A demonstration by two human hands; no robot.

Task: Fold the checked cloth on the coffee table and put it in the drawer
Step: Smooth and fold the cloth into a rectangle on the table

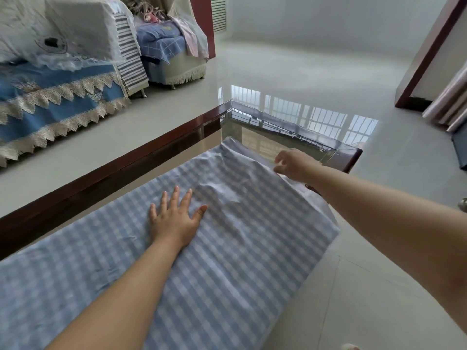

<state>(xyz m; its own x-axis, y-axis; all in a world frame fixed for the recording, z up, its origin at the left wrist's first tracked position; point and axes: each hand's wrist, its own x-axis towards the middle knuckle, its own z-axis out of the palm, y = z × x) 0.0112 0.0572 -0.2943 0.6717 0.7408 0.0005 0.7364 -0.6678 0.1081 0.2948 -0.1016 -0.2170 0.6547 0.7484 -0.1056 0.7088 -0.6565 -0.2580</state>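
Left grip (174, 218), a bare hand, lies flat on the checked cloth (227, 248) with its fingers straight and spread, palm down, pressing the fabric near the middle of its width; right grip (293, 164), the other hand, reaches further out to the cloth's far right edge, its fingers curled down and seemingly pinching that edge, though the fingertips are turned away and the hold itself is partly hidden; the cloth, blue and white, is spread along the worktop (101, 173), a dark wood-framed coffee table with a glossy glass top, and covers most of it from the near left to a far corner that stops short of the worktop's end; its right side hangs over the worktop's edge toward the pale tiled floor (379, 286); a wrinkled ridge rises in the fabric between the two hands; the bare glass beyond the cloth mirrors window bars; to the left, well apart from the worktop, stands a sofa (50, 97) draped in blue fabric with cream lace trim, and behind it an armchair (171, 51) heaped with folded textiles.
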